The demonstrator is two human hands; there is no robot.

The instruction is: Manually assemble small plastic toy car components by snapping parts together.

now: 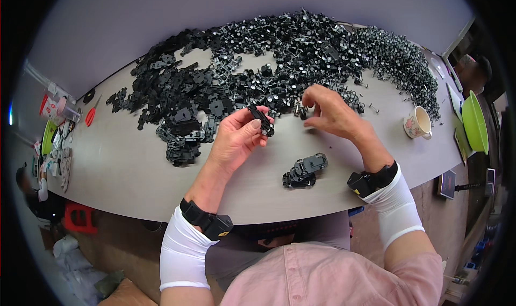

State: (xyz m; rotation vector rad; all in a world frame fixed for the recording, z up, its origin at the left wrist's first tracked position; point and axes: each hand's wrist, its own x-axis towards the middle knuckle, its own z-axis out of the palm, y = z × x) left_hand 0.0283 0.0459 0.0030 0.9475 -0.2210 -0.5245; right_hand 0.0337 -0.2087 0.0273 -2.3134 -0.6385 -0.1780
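Note:
My left hand [240, 136] pinches a small black toy car chassis [262, 120], with wheels showing at its near end. Its thumb lies over the part and the fingers curl beneath. To the right, my right hand [336, 114] hovers at the near edge of the heap, thumb and forefinger curved and apart. Close to those fingertips is a small wheel-and-axle piece [302, 112]; no grip on it shows. Between my forearms, several dark toy car chassis [306, 169] lie stacked on the grey table [252, 193].
A heap of wheel-and-axle pieces [301, 48] spreads across the back, with flat black chassis [180, 83] at its left. A floral mug [417, 123] and green bowl [475, 122] stand right. Red scissors [93, 111] lie far left. A red stool [80, 217] stands below.

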